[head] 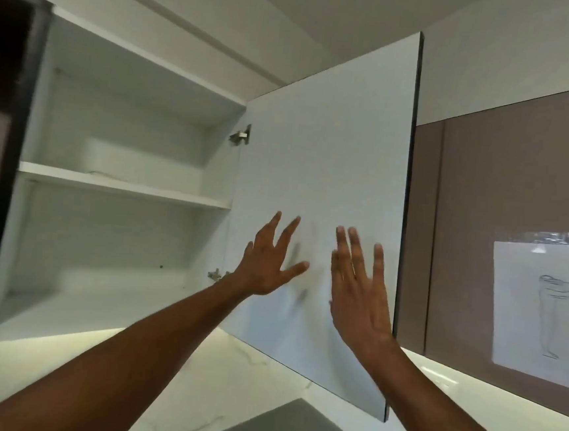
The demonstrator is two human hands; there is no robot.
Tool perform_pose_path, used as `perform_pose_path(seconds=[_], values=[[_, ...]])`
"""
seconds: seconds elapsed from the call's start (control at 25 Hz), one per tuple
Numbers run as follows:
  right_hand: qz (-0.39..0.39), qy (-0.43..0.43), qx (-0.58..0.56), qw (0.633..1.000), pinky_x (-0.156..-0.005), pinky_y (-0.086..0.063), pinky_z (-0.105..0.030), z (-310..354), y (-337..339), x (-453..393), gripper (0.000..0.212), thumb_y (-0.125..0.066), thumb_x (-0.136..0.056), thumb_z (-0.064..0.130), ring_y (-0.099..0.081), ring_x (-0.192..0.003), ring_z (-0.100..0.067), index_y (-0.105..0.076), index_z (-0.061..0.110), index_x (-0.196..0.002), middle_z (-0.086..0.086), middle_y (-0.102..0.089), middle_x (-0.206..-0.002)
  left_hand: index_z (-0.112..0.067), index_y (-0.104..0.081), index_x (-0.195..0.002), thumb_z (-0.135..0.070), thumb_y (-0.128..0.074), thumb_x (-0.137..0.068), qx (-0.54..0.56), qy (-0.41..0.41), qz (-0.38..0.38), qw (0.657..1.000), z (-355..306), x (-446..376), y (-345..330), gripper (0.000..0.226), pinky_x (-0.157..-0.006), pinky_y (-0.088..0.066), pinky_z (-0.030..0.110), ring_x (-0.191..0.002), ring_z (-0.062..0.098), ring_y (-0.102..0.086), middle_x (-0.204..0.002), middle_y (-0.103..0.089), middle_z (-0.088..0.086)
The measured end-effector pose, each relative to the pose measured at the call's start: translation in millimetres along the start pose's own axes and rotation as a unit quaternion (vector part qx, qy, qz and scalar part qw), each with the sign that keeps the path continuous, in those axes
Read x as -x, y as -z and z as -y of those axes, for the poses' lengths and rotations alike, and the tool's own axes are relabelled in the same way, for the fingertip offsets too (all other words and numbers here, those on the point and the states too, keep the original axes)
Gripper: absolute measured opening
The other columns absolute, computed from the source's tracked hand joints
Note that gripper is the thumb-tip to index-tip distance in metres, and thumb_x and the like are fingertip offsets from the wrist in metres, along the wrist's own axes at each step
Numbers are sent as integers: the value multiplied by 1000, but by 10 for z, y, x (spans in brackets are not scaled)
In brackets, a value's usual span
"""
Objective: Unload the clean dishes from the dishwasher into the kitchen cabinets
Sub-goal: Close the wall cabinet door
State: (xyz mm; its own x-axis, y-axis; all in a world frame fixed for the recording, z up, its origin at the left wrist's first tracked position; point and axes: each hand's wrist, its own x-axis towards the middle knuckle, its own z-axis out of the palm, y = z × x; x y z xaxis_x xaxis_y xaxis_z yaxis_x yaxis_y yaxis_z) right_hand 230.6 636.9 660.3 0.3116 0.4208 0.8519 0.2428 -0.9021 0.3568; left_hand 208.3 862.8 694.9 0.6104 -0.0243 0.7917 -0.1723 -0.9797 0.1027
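While both arms reach upward, the left hand [269, 261] and right hand [359, 287] are spread flat with fingers splayed, holding nothing, in front of the white inner face of the open cabinet door [326, 157]. The cabinet [124, 184] lies to their left, its lower shelf [103, 309] bare. The door's free edge stands just right of the right hand.

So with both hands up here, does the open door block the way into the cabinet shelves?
No. The door is swung wide to the right, and both shelf openings are unobstructed. The left hand and right hand, both empty, are in front of the door's inner face.
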Motion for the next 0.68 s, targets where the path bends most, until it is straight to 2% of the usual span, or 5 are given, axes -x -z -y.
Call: perform_pose_path(seconds=[0.08,0.28,0.44,0.52,0.68], values=[[35,56,-2,998,-127,4,-65,-139,-331,23,99,-52,-95,68,21,-158,-42,-7,16,-167,-24,22,-169,-52,15,-158,-84,-50,-84,-13,-20,53,998,2,-53,-262,103,-118,-17,75,-159,38,7,-170,26,-5],[13,84,-10,996,-126,-9,-62,-144,-585,-32,90,-33,-99,75,12,-160,-42,-1,25,-167,-20,17,-172,-50,15,-159,-80,-59,-83,57,-48,45,996,254,-18,-736,110,-116,-19,77,-157,31,24,-164,38,-12],[11,74,9,997,-125,-9,-64,-159,-660,-82,86,-32,-102,72,11,-160,-41,0,26,-167,-21,14,-172,-45,6,-162,-73,-51,-93,93,-49,-17,994,382,66,-1029,94,-120,-16,73,-157,29,25,-168,32,-7],[3,74,7,997,-125,-9,-64,-129,-600,-46,80,-33,-104,66,6,-161,-41,-5,26,-168,-22,6,-173,-41,1,-164,-69,-45,-97,106,-40,-51,992,348,179,-1168,86,-123,-11,69,-159,31,17,-171,24,-1],[28,20,-17,999,-124,-8,-64,84,-603,484,71,-38,-103,55,-5,-161,-38,-23,27,-166,-17,-11,-173,-28,-11,-166,-51,-52,-101,138,-61,-76,986,187,770,-1572,80,-128,-7,54,-160,34,2,-173,6,13]])
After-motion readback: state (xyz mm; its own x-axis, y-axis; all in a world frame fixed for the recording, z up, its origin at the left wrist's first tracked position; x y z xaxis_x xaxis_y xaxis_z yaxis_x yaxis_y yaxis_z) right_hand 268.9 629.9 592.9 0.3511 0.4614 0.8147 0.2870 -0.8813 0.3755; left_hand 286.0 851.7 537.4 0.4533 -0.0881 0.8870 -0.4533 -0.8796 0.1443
